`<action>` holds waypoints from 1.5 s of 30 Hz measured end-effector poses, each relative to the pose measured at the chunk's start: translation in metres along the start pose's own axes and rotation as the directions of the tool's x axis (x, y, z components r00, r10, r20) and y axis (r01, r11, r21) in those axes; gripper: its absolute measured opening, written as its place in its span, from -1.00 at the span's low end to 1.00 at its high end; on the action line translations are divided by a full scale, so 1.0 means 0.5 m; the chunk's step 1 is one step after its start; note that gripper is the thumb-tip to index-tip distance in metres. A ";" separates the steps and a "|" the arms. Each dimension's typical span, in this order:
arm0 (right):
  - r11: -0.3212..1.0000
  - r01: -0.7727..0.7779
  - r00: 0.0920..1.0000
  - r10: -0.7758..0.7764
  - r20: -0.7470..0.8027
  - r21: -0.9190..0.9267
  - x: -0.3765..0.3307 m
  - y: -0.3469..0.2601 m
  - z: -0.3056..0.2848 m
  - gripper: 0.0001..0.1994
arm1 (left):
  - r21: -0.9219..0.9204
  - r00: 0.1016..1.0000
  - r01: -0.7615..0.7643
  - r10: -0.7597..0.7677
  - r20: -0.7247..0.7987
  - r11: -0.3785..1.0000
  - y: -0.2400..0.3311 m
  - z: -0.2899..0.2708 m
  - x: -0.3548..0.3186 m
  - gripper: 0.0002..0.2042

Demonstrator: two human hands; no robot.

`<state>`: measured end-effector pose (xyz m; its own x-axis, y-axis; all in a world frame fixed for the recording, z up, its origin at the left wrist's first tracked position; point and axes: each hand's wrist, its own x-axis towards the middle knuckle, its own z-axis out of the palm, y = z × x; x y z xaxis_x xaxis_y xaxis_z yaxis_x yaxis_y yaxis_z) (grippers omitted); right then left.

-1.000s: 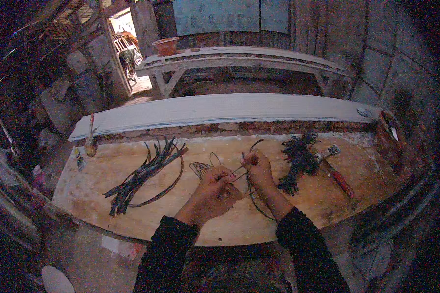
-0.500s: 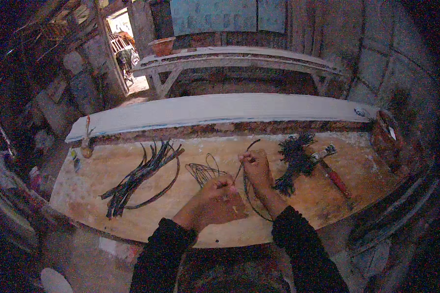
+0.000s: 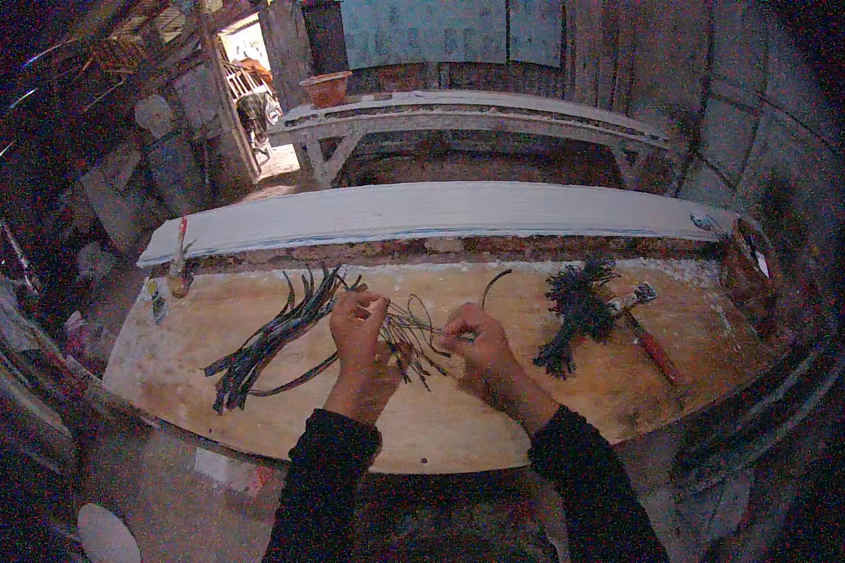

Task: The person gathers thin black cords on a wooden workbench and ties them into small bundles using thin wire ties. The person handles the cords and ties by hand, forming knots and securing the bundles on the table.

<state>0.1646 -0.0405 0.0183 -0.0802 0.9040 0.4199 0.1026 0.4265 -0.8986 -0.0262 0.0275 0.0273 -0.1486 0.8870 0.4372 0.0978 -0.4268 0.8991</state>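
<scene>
My left hand is closed in a pinch, thumb against forefinger, at the right end of a bundle of dark flat strips. What its fingertips hold is too small to make out. Several thin dark wires lie fanned and looped between my two hands. My right hand pinches a thin wire, whose line runs toward that loose group. A single dark curved strip emerges beyond the right hand; the rest of it is hidden. Both hands are low over the wooden board.
To the right lie a bushy bundle of short dark pieces and a red-handled tool with a metal head. A long pale plank borders the wooden board. Behind, a bench bears an orange-brown basin.
My left hand has moved leftward and up toward the strip bundle, away from the right hand. The right hand has come lower and a little left. More of the thin wires now show.
</scene>
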 end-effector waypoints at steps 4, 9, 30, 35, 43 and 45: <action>0.961 -0.261 0.931 0.225 0.287 0.095 -0.014 -0.068 0.037 -0.87 | 0.163 0.987 -0.161 0.160 0.018 0.974 0.013 -0.011 -0.007 -0.90; 0.944 -0.274 0.933 0.216 0.289 0.181 -0.011 -0.065 0.039 -0.85 | -0.105 0.995 -0.091 0.094 0.022 0.990 -0.018 0.006 -0.015 -0.94; 0.952 -0.230 0.908 0.136 -0.397 -0.201 0.034 0.042 -0.037 -0.81 | -0.105 0.359 0.670 -0.197 0.912 0.735 0.030 0.052 -0.135 -0.88; 0.983 -0.148 0.891 0.085 -0.445 -0.110 0.035 0.065 -0.036 -0.86 | -0.185 0.391 0.703 -0.156 0.907 0.686 0.032 0.062 -0.144 -0.85; 0.931 -0.363 0.797 0.296 -0.526 -0.027 0.032 0.005 -0.047 -0.86 | -0.336 0.664 0.409 -0.024 0.747 0.848 0.074 0.034 -0.085 -0.80; 0.927 -0.376 0.818 0.322 -0.477 -0.019 0.033 0.035 -0.064 -0.85 | -0.373 0.654 0.697 -0.330 0.680 0.613 0.140 0.022 -0.083 -0.85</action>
<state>0.1966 -0.0170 0.0136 0.4404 0.8904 0.1147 0.1437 0.0562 -0.9880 -0.0026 -0.0370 0.0718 0.5399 0.8413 -0.0265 -0.4103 0.2906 0.8644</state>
